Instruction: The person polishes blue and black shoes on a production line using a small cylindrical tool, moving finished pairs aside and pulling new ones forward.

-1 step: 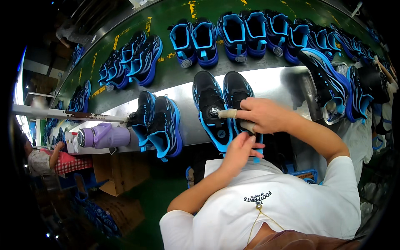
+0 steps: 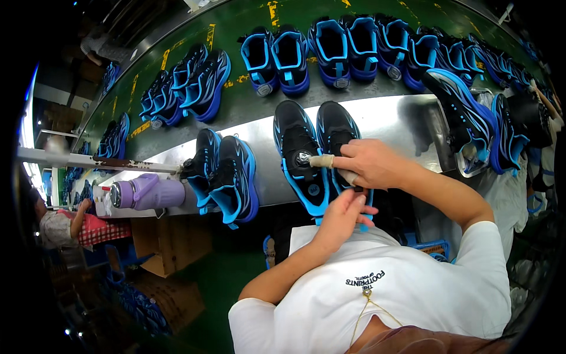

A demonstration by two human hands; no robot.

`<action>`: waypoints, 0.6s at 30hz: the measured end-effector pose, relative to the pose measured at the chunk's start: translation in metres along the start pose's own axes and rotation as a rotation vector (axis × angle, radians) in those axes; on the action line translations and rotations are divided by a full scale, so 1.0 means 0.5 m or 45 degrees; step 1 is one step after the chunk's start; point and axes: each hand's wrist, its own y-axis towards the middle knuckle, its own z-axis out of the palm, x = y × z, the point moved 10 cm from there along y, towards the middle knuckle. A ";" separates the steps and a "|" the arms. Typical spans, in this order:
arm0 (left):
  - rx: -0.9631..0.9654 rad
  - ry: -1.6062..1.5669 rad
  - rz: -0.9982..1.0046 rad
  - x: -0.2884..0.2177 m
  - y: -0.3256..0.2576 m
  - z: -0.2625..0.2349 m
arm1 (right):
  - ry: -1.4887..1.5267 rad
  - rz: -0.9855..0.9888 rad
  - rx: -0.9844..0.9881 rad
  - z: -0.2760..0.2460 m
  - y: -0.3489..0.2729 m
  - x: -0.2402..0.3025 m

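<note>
A pair of black and blue sneakers stands in front of me, toes pointing away: a left sneaker [image 2: 289, 127] with a round clear-topped dial on its tongue, and a right sneaker [image 2: 335, 121]. Over the right sneaker's opening is my right hand [image 2: 372, 164], with beige covers on fingers. Its covered index finger reaches across to the dial, while the lower fingers bend down toward a small dark piece. My left hand [image 2: 342, 221] is by the right sneaker's heel, thumb close to that piece and fingers curled. What either hand pinches is mostly hidden.
Another pair of sneakers [image 2: 227, 177] stands to the left on the metal ledge [image 2: 259, 137], near a purple bottle [image 2: 156, 193] and a metal bar [image 2: 100, 160]. Several pairs line the green surface [image 2: 247, 109] beyond. Tilted sneakers [image 2: 466, 118] are at right. A person [image 2: 62, 227] is at far left.
My left hand has shifted very slightly right, its fingers moving a little. My right hand's lower fingers have bent slightly. The sneakers look almost unmoved.
</note>
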 end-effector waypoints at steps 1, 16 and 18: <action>0.042 0.191 -0.051 -0.003 -0.014 0.003 | 0.099 0.051 -0.010 0.016 0.001 -0.021; -0.261 1.620 1.050 -0.277 0.010 -0.121 | 0.340 0.327 -0.367 -0.025 -0.084 -0.045; -0.393 1.771 1.216 -0.306 -0.013 -0.079 | 0.521 0.209 -0.352 -0.051 -0.081 -0.045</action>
